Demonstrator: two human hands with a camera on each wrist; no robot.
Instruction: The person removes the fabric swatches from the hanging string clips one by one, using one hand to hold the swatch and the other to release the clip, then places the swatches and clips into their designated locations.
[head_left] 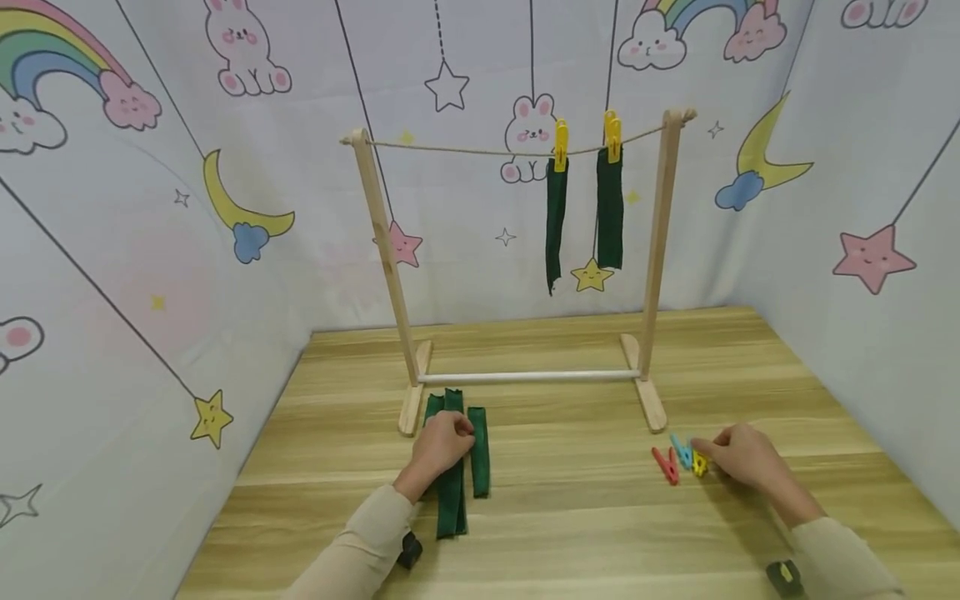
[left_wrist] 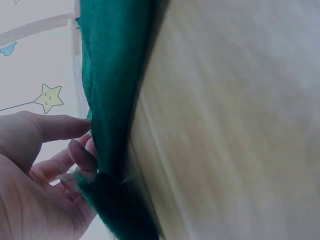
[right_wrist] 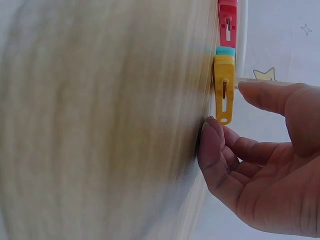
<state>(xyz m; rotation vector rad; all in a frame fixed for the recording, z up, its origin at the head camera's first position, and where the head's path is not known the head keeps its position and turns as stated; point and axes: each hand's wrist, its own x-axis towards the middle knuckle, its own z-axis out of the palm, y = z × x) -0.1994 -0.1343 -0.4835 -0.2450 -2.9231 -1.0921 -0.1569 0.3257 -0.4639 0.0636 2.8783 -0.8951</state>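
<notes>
My left hand [head_left: 444, 443] is over several dark green cloth strips [head_left: 451, 508] on the table, its fingertips by the separate right-hand strip [head_left: 481, 467]. The left wrist view has thumb and bent fingers apart at the edge of a green strip [left_wrist: 117, 75]. At the table's right side, my right hand [head_left: 742, 452] reaches to a yellow clothespin [head_left: 700, 463]. Close up, the thumb and fingers stand apart around the end of that yellow clothespin [right_wrist: 224, 90]. A blue clothespin [head_left: 682, 451] and a red one [head_left: 666, 465] lie beside it.
A wooden rack [head_left: 662, 250] with a rope [head_left: 465, 151] stands behind the hands. Two green strips [head_left: 611, 212] hang from it under yellow clothespins [head_left: 561, 146]. Small dark objects [head_left: 784, 577] show by both sleeves. Patterned cloth walls [head_left: 247, 192] surround the table.
</notes>
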